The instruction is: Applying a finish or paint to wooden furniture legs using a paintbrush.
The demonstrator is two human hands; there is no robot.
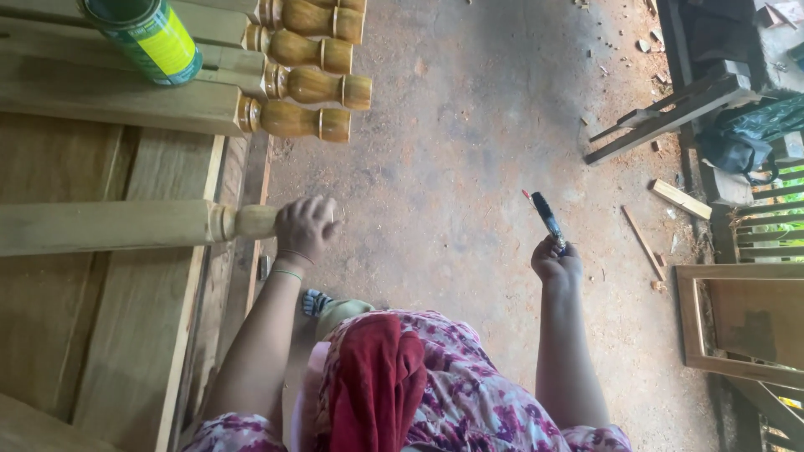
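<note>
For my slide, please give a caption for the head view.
Left hand grips a turned wooden leg; right hand holds a dark tool.

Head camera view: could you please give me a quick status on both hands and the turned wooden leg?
Left hand gripping end of the unvarnished turned leg, lying flat on the bench. Right hand holds a brush, raised clear. Varnished legs and can beyond; nothing in the way.

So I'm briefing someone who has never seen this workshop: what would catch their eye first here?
Probably the left hand gripping the turned end of a pale wooden leg that juts off the workbench on the left. Above it lie four glossy varnished legs beside a green and yellow can. The right hand holds a dark brush over the dusty floor.
</note>
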